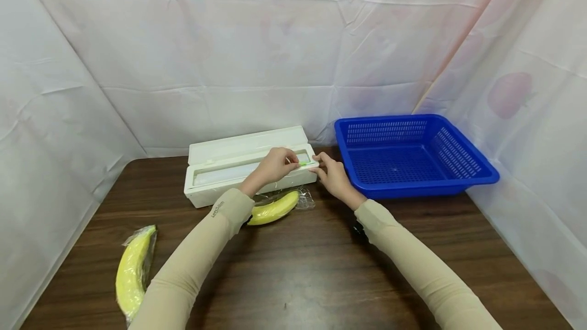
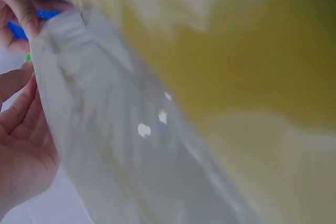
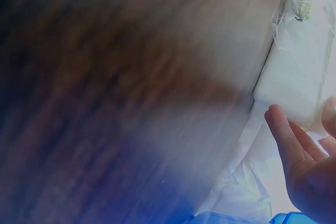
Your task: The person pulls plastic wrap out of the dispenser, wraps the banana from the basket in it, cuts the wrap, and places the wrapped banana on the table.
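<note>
A white cling film box (image 1: 206,195) stands at the back of the table with its lid (image 1: 247,144) raised, a pale roll (image 1: 224,173) inside. My left hand (image 1: 274,163) reaches over the front rim and pinches a small green slide cutter (image 1: 303,163) near the box's right end. At that same end my right hand (image 1: 334,174) steadies the box, fingers and thumb about its corner. In the right wrist view, the right hand's fingertips (image 3: 275,113) lie against the box's end. A banana (image 1: 275,210) in clear film lies under my left wrist, filling much of the left wrist view.
To the right stands a blue plastic basket (image 1: 426,189), its near left corner close to my right hand. Another film-wrapped banana (image 1: 130,274) lies at the table's left, beside my left sleeve. White curtains (image 1: 275,65) hang behind and along both sides of the wooden table (image 1: 293,279).
</note>
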`<state>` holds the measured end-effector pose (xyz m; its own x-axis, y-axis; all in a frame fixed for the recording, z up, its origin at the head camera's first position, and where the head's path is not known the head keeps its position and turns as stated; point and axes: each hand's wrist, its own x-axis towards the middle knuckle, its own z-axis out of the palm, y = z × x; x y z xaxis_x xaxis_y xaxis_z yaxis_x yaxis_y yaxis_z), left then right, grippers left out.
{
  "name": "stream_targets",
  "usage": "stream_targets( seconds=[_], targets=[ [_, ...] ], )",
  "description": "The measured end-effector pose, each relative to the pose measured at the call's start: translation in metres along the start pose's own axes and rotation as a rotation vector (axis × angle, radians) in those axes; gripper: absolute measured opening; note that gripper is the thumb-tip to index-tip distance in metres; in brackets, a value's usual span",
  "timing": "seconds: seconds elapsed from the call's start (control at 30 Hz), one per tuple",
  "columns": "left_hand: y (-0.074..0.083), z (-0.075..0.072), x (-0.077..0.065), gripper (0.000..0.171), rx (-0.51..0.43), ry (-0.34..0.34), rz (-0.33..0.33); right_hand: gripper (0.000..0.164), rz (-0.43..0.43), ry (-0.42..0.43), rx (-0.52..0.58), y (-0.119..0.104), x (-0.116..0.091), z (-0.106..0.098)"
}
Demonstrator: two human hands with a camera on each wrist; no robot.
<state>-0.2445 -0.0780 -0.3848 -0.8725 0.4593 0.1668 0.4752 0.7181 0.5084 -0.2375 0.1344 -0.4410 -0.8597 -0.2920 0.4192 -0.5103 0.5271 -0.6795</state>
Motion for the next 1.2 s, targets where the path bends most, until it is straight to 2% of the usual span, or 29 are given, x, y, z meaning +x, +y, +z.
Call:
stream_targets(
  seconds=[0.17, 0.43, 0.77, 1.2],
  targets=[
    [-0.007, -0.008, -0.014, 0.013, -0.043, 0.003, -0.005, 0.026, -0.007, 0.021, -0.006, -0.001, 0.0, 0.003],
    [-0.003, -0.011, -0.023, 0.017, 0.025, -0.012, -0.081, 0.024, 0.019, -0.007, 0.007, -0.002, 0.0, 0.001],
    [-0.005, -0.014, -0.023, 0.015, 0.027, -0.016, 0.009, 0.027, 0.013, -0.005, -0.01, -0.002, -0.001, 0.001],
    [-0.003, -0.019, -0.029, 0.016, 0.047, -0.022, 0.019, 0.025, 0.029, -0.016, 0.002, -0.003, 0.0, -0.001]
  ],
)
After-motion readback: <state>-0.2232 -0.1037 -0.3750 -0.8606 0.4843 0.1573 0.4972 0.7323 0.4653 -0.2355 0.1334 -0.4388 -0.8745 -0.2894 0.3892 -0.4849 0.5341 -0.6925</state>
